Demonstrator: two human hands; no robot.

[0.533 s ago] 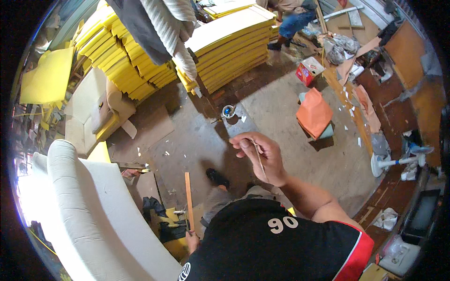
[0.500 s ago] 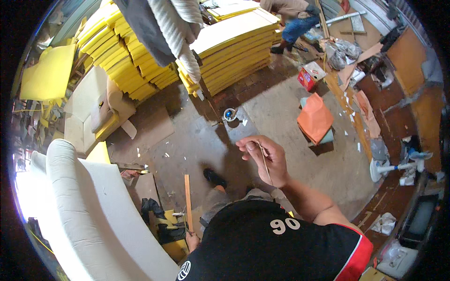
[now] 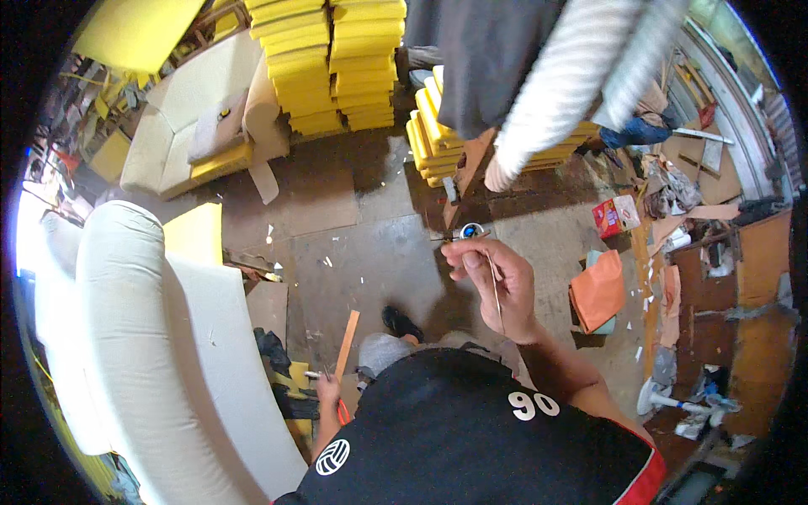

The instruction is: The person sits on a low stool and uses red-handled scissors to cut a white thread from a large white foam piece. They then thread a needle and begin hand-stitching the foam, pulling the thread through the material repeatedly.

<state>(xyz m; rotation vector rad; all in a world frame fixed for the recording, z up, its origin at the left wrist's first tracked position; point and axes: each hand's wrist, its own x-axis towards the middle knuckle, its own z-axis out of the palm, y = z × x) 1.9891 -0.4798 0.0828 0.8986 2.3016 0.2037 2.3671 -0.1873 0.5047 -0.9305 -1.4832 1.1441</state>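
Note:
My right hand [image 3: 505,290], raised in front of my body, pinches a thin pale cord-like strip [image 3: 497,295] between thumb and fingers. The strip runs down across the palm. Low on the left, my left hand [image 3: 326,394] is closed around what looks like scissors, with an orange-red handle loop [image 3: 342,411] showing beside it. A flat wooden slat [image 3: 347,341] reaches up from this hand; whether it is gripped too, I cannot tell. Left of that hand stands a white upholstered sofa [image 3: 210,337] with a rounded padded arm.
Ribbed white material [image 3: 581,76] and dark grey cloth [image 3: 488,63] hang close overhead. Stacked yellow foam slabs [image 3: 362,67], a beige sofa [image 3: 189,97] and a small white pot [image 3: 471,230] are farther off. Folded orange fabric [image 3: 599,290] lies right; another person [image 3: 640,130] is partly visible.
The view has turned, shifting the room's contents rightward or downward. My right hand still pinches the strip. My left hand shows more clearly, higher in the picture, with the orange-red loop now visible.

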